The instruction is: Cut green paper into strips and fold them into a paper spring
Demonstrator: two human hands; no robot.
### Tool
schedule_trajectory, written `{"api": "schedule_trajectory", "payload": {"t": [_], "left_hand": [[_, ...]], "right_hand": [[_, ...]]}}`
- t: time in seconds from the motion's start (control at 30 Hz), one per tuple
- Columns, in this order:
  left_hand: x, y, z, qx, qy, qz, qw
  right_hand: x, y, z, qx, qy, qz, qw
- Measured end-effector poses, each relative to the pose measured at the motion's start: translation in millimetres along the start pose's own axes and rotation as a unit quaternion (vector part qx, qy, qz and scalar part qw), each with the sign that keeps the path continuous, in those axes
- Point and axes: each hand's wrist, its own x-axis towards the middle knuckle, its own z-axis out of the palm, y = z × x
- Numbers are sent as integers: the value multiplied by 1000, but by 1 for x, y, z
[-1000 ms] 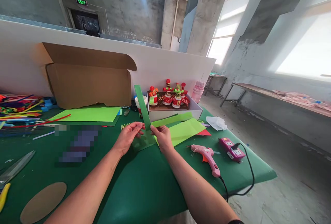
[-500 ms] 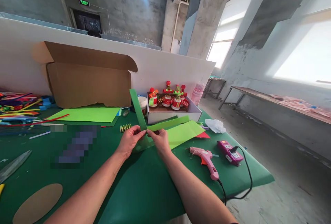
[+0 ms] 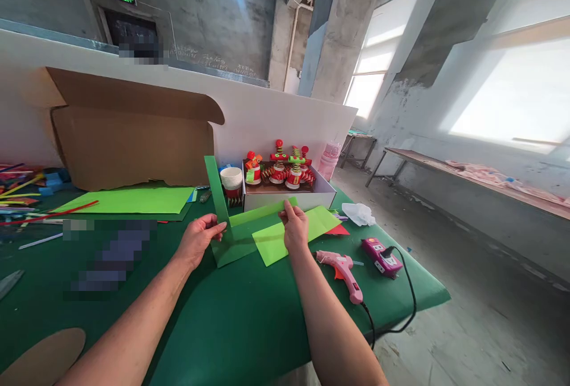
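A dark green paper strip point(image 3: 215, 187) and a light green paper strip point(image 3: 253, 212) meet in an L. My left hand point(image 3: 200, 241) pinches the dark strip near this corner. Out to the right, my right hand point(image 3: 295, 227) has thumb and fingers closed on the far end of the light strip. Beneath the strips lies dark green paper point(image 3: 236, 248). Light green paper point(image 3: 269, 247) rests below and beside my right hand, partly covered by it. A pink glue gun point(image 3: 345, 273) lies on the table, right of my right forearm.
Behind the hands stand stacked paper cups point(image 3: 231, 178) and a white box point(image 3: 289, 199) of red craft figures. At right are a purple power strip point(image 3: 382, 257) and crumpled white plastic point(image 3: 358, 214). A cardboard box point(image 3: 138, 151), green sheets point(image 3: 124, 199) and a cardboard oval point(image 3: 48, 356) are left.
My hands were together at the strips' corner. The right hand has slid right along the light strip to its end; the left stays near the corner. The view has shifted right.
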Motion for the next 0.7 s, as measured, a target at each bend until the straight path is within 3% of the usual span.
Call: {"api": "schedule_trajectory", "payload": {"t": [0.23, 0.43, 0.7], "left_hand": [[1, 9, -5, -54, -1, -9, 998], [-10, 20, 4, -94, -63, -21, 993], [-17, 22, 15, -82, -76, -29, 993]], "right_hand": [[8, -16, -9, 110, 21, -19, 993], [-26, 14, 16, 49, -174, 189, 965], [-51, 34, 26, 36, -212, 242, 946]]}}
